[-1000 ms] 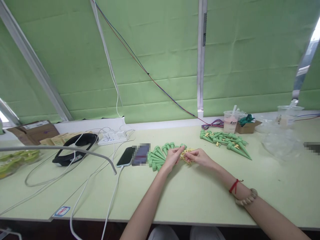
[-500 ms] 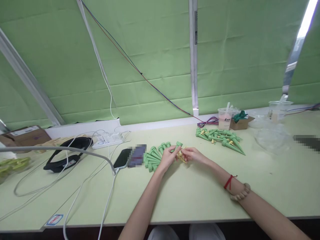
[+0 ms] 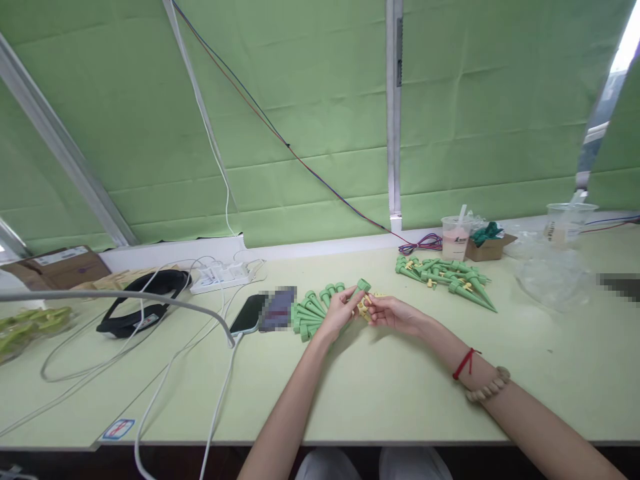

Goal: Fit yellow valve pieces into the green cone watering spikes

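Observation:
My left hand (image 3: 338, 316) is closed around a green plastic watering spike (image 3: 363, 285), its wide capped end pointing up and away. Close on its right, my right hand (image 3: 400, 315) pinches a small yellow valve (image 3: 369, 299) against the side of that spike; whether it sits in the spike I cannot tell. More small yellow valves (image 3: 363, 311) lie beneath and between the hands, partly covered. Fanned out beside my left hand is a group of green spikes (image 3: 306, 312), caps outward. Farther right lies a heap of green spikes (image 3: 450, 273) with yellow valves among them.
A phone (image 3: 249, 315) and a blurred dark flat item (image 3: 278, 308) lie left of the spikes. White cables, a power strip (image 3: 220, 277) and a black strap (image 3: 135, 320) take up the left. Drink cup (image 3: 455, 239), small box (image 3: 487, 249) and clear plastic bag (image 3: 553, 277) stand back right.
The whole view has shifted slightly. The green spike's cap now stands a little higher above my left hand, and my right fingers remain close against it.

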Tool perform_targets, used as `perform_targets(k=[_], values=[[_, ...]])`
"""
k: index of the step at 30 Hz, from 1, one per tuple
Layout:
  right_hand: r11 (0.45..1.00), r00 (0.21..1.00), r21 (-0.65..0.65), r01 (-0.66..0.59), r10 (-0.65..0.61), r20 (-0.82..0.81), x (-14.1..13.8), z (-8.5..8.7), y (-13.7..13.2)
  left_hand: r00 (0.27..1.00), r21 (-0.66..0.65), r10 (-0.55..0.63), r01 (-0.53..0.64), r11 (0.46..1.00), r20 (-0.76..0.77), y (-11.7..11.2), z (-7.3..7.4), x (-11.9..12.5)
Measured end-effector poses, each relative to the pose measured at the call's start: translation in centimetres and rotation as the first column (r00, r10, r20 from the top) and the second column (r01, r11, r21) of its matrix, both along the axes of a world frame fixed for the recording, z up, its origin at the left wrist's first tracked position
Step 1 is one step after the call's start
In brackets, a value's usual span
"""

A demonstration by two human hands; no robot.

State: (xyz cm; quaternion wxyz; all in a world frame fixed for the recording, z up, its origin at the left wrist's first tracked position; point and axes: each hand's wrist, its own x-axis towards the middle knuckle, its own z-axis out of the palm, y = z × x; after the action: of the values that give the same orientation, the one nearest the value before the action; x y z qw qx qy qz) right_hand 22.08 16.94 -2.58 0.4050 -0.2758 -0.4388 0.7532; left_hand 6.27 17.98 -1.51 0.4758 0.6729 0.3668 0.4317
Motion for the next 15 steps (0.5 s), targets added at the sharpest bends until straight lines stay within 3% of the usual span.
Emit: perform_targets(k=[10,15], values=[[0.992,0.982,0.113,0.056,-0.075,0.173,0.3,-0.6,0.5,0.999,0.064,0.025,-0.023,0.998,-0.034,0.3,-0.6,0.3],[0.936,0.916,0.344,0.076,-0.202,0.347,0.3,-1.4,0.8,0.997,0.073,0.062,-0.057,0.996,-0.055,0.2,-0.5,0.4]])
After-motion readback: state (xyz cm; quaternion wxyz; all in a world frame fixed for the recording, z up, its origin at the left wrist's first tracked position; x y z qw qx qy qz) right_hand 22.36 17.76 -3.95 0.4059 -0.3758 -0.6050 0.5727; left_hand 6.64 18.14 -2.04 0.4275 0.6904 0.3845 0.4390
